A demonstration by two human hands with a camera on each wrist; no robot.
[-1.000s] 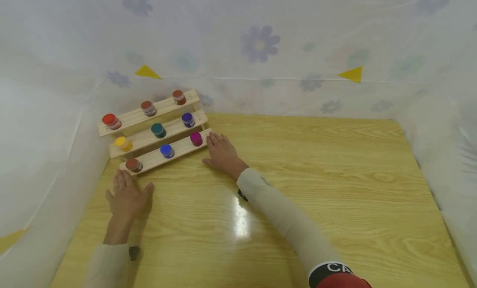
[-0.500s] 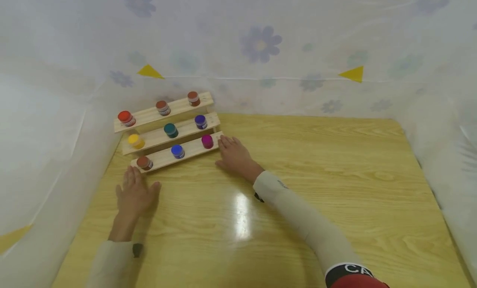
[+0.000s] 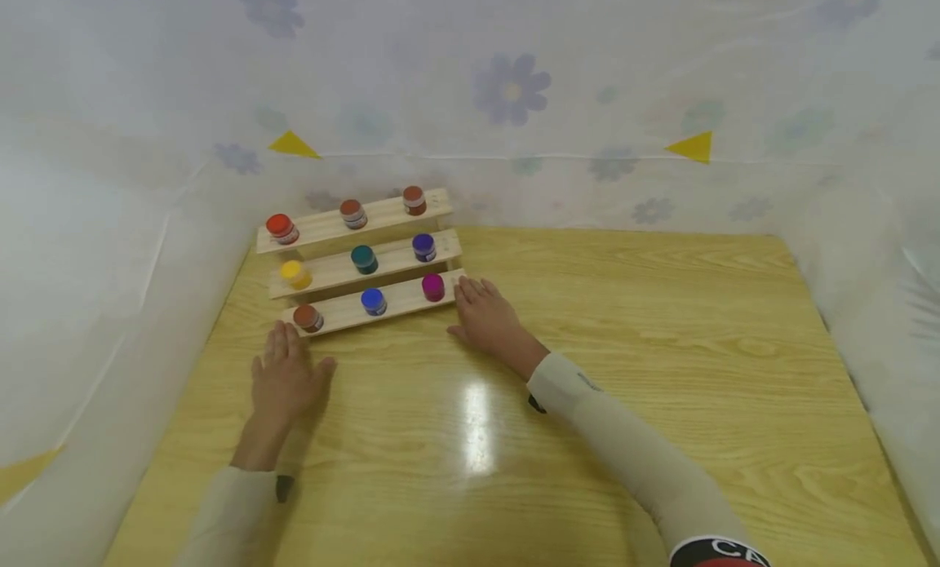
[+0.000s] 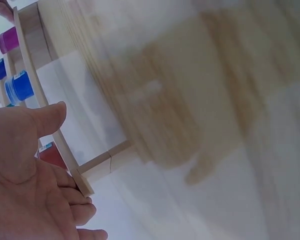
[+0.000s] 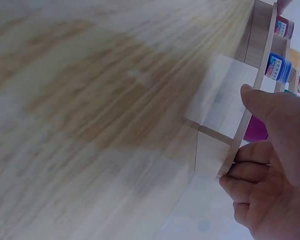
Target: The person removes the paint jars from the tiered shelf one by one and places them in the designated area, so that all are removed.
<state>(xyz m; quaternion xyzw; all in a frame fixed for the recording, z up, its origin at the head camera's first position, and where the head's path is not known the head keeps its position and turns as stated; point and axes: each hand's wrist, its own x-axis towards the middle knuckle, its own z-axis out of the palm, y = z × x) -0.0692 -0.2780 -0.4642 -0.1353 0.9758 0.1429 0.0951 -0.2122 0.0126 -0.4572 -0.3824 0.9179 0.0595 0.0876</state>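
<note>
A three-tier wooden rack (image 3: 339,311) stands at the back left, with small lidded paint jars on its steps. On the front step sit a brown jar (image 3: 308,317), a blue jar (image 3: 374,301) and a magenta jar (image 3: 433,287). My left hand (image 3: 286,379) touches the front step's left end with extended fingers, its thumb spread away. At the opposite end my right hand (image 3: 488,316) lays its fingers against the step's tip. In the right wrist view, the right thumb (image 5: 257,100) lies near the step's front edge. Neither hand grasps a jar.
Red-topped (image 3: 282,228) and brown-topped jars stand on the top step; yellow (image 3: 296,274), green (image 3: 364,259) and violet (image 3: 423,247) ones fill the middle. Flower-patterned white sheeting (image 3: 587,77) walls the wood-grain table (image 3: 661,347), with yellow triangles (image 3: 692,147) on it.
The rack with all its jars has slid right along the table and turned slightly, its edge now nearer parallel to the back wall. Both hands have moved right with it.
</note>
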